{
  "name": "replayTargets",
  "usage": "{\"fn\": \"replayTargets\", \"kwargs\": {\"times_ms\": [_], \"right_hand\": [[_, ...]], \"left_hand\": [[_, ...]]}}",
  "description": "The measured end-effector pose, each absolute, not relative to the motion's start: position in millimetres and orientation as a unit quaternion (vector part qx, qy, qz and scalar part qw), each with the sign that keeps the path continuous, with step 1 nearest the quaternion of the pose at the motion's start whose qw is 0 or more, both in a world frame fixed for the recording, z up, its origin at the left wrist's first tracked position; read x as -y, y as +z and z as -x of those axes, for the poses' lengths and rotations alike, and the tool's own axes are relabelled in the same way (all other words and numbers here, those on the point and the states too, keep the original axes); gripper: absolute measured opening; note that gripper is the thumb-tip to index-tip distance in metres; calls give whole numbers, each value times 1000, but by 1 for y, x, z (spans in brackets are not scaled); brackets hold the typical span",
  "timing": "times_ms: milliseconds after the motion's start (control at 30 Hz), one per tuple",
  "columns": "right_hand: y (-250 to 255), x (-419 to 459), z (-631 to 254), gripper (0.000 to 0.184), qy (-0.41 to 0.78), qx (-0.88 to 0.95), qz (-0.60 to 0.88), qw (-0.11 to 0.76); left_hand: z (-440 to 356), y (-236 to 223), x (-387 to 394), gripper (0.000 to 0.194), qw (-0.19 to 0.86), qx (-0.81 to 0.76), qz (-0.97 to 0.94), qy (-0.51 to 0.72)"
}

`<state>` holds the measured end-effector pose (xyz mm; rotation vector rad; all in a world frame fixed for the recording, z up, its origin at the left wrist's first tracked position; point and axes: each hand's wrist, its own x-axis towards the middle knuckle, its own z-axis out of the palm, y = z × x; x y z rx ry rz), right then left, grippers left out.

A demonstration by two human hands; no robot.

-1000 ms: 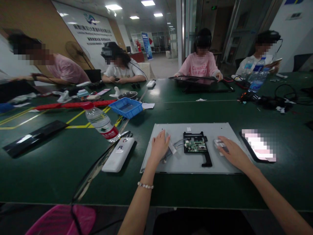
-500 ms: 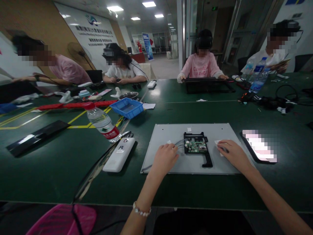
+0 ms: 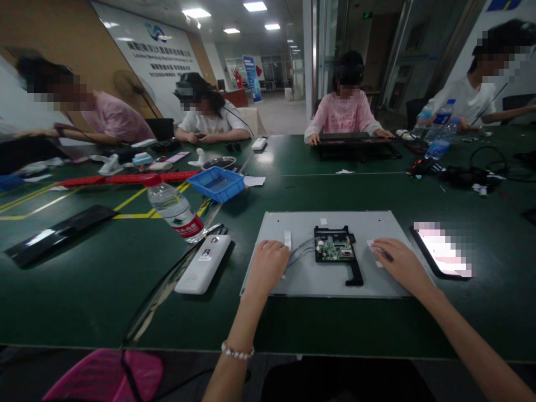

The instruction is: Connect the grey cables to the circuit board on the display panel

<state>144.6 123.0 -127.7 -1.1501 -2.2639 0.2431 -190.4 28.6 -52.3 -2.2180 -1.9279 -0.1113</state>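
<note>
Through the head camera I see the grey cables (image 3: 304,243) run lengthwise left from the circuit board (image 3: 335,251) to the nearer left hand (image 3: 268,262), curled, grip hidden; right of the board, the right hand (image 3: 396,259) is bent, its hold unclear to me.

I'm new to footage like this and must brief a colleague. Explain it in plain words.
No machine here: these are someone's two bare hands, filmed by one camera worn on that person's head, facing forward and down. On the dark green table lies a flat grey rectangular panel, bearing a black plastic bracket with a green circuit board. The left hand is beside thin grey cables; its grip is hidden. The right hand has a small dark object at it, too unclear to name. Around the panel: a white oblong device, a red-capped clear plastic bottle and a black-edged lit screen.
</note>
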Motion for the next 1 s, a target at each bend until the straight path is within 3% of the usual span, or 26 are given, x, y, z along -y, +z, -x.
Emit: {"fn": "replayTargets", "kwargs": {"times_ms": [267,567,700,867,1000], "right_hand": [[-93,-161,-93,27,133,876,363,289],[-97,-224,-20,19,202,916,278,208],[-101,-235,-17,16,179,932,262,174],[-96,-233,-11,16,87,950,276,117],[-90,-222,-18,20,48,939,318,123]], "left_hand": [[191,-37,-46,31,91,655,742,-112],[162,-58,-112,33,-83,574,791,-196],[164,-74,-113,39,-156,540,800,-212],[175,-85,-111,74,-261,499,799,-211],[179,-93,-113,100,-288,490,797,-203]]}}
